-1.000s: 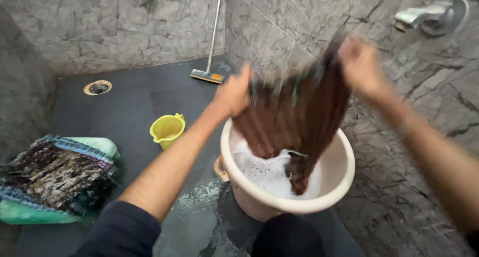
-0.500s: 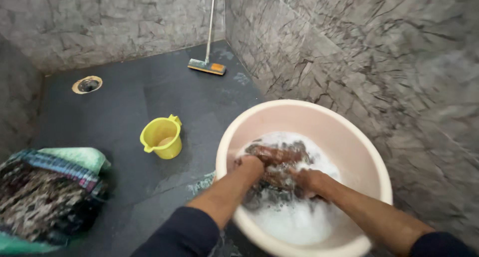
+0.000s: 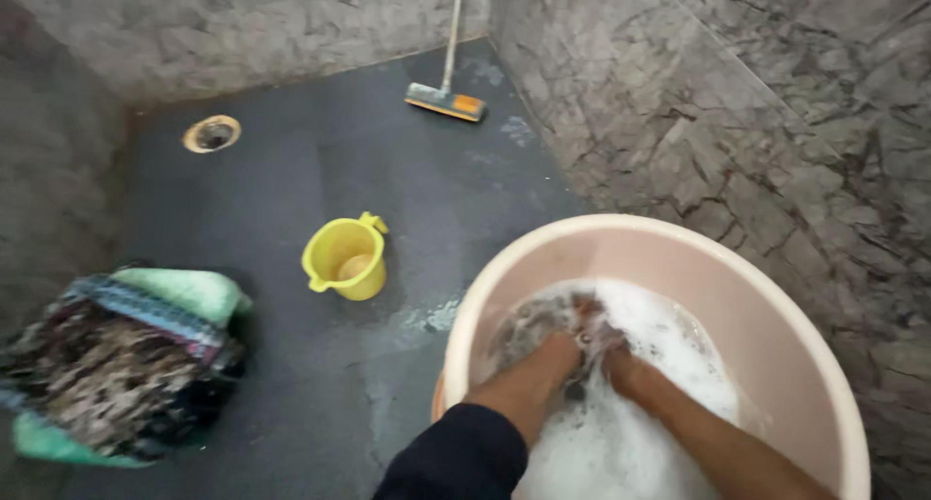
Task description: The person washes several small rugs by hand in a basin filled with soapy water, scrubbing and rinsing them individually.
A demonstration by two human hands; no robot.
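No packages, labels, signs or screens show anywhere in this view. Nothing around the pink basin (image 3: 776, 296) bears a printed face, a tag or a display.

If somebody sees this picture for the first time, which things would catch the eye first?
First, the big pink tub at lower right, full of white suds, where the left hand and right hand press a dark cloth under the foam. Next, the bright yellow mug on the dark wet floor at centre, then the heap of laundry at left.
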